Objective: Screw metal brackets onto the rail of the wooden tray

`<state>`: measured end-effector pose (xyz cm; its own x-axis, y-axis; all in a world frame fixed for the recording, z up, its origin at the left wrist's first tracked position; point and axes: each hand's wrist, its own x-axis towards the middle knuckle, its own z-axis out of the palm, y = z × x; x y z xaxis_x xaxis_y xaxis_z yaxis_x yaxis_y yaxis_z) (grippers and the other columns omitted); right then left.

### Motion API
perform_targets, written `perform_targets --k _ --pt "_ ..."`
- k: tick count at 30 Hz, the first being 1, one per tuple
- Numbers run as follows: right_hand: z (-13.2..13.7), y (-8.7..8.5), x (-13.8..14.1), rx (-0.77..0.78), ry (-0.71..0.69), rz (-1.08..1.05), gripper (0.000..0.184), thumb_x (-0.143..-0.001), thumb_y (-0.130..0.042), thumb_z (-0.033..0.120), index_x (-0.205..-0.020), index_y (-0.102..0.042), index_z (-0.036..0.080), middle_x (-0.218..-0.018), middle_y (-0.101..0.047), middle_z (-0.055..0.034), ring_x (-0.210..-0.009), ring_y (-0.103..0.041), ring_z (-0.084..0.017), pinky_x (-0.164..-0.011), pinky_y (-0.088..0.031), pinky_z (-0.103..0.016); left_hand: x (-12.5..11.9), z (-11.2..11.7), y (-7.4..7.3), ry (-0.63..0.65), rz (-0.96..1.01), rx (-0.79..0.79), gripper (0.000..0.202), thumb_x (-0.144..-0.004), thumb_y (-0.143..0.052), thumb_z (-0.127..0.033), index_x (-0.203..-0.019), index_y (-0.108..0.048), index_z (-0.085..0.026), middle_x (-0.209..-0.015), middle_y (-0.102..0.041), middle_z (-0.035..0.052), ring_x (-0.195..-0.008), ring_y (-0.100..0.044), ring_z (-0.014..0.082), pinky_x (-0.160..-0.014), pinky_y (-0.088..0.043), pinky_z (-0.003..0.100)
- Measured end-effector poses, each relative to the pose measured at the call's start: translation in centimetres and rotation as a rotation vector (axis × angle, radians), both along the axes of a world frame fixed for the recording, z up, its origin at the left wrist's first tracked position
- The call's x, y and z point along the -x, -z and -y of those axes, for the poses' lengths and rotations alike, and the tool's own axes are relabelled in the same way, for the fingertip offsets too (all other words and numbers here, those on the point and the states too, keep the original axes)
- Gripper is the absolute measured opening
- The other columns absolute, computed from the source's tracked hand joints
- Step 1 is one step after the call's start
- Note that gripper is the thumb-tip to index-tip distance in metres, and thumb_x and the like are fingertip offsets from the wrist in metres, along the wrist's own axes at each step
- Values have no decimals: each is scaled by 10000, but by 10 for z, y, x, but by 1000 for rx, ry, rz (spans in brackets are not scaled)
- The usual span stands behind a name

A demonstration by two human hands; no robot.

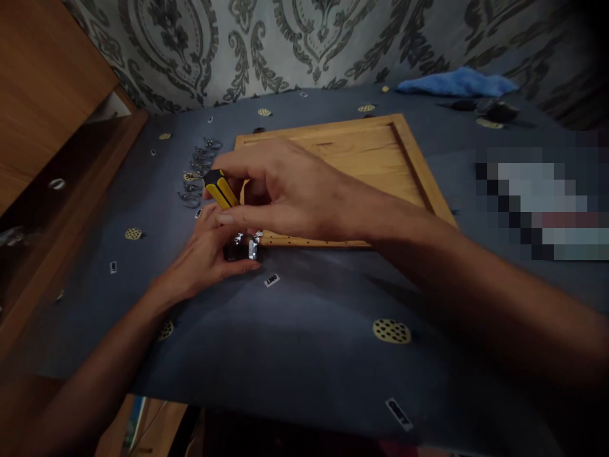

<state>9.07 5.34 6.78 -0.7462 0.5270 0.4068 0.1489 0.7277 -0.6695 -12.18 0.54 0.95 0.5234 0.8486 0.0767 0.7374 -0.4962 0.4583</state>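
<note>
My right hand (290, 187) is closed around a screwdriver (221, 190) with a yellow and black handle, tilted over the near left corner of a raised-rim wooden board (416, 168). Its shaft and tip are hidden by my fingers. Just below it, my left hand (204, 254) is closed at that same corner, its thumb and fingers about a small shiny metal fitting (253, 249). Dark dots, like small holes, run along the near edge of the board. How the fitting sits against the wood is hard to make out.
Several small dark wire-looped metal pieces (202, 155) lie in a row left of the board. A blue cloth (457, 82) and a dark object (497, 109) are at the back right. Wooden furniture (57, 82) borders the left; a patterned wall (314, 38) stands behind. A pixelated patch covers the right.
</note>
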Motion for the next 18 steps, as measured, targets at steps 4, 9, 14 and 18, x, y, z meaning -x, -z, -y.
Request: perform_targets --k 4,9,14,18 --pt "1 -6 -2 57 10 -2 295 -888 -677 228 -668 -483 201 -700 -512 57 -694 -505 -81 -577 -361 -244 1 0 2 8 -6 -52 396 -882 -736 -572 -1051 -738 -214 -1157 -639 104 -1244 -523 389 -1102 -458 568" --pt "6 0 8 31 132 -98 463 -900 -763 260 -665 -367 203 -697 -475 57 -659 -424 -88 -618 -331 -263 0 1 0 1 -37 -67 393 -894 -722 -580 -914 -708 -188 -1080 -641 109 -1166 -563 371 -1053 -484 566" --pt "5 7 13 -65 158 -188 513 -891 -773 252 -686 -303 222 -737 -457 60 -695 -393 -92 -666 -316 -277 1 1 1 -9 -57 -45 395 -891 -719 -580 -950 -703 -190 -1075 -658 102 -1116 -585 356 -1004 -502 555" --pt "6 1 8 -107 221 -206 444 -909 -741 288 -716 -346 226 -714 -436 58 -660 -393 -105 -626 -315 -287 0 0 2 11 -18 -87 384 -868 -755 -560 -986 -708 -197 -1197 -631 98 -1249 -532 361 -1123 -438 555"
